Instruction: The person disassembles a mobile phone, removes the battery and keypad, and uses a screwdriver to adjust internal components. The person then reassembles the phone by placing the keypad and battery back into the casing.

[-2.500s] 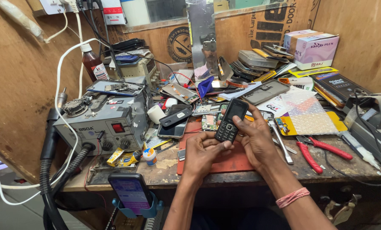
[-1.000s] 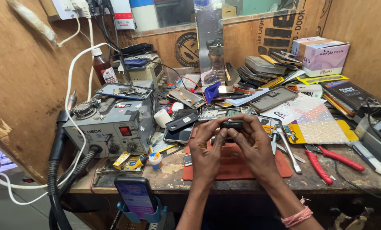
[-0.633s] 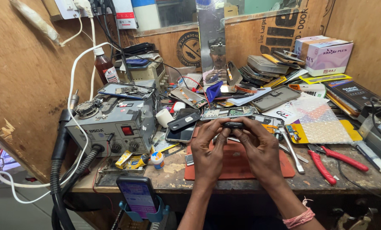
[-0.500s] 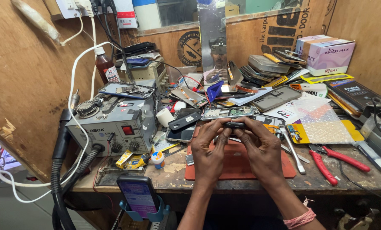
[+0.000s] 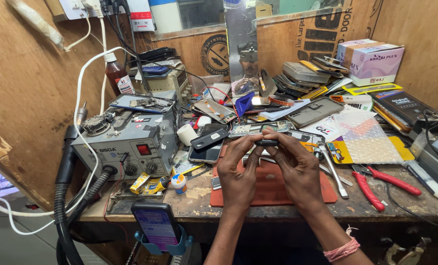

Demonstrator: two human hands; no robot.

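Observation:
Both hands hold a small black keypad phone [image 5: 267, 143] edge-on above a red-brown work mat [image 5: 273, 186]. My left hand [image 5: 237, 172] pinches its left end with thumb and fingertips. My right hand [image 5: 297, 169] grips the right end, and its wrist carries a pink thread band. Only the phone's thin dark edge shows between the fingertips; its face is hidden.
A grey hot-air rework station [image 5: 125, 142] with black hoses stands at the left. Loose phones, circuit boards and covers crowd the bench behind the mat. Red-handled pliers [image 5: 375, 184] and tweezers [image 5: 332, 169] lie to the right. A lit phone in a blue stand [image 5: 156, 226] sits at the front edge.
The phone was held upright with its keypad visible; now it is turned flat and edge-on, lower over the mat. My head has moved closer. In the last second the hands barely shift.

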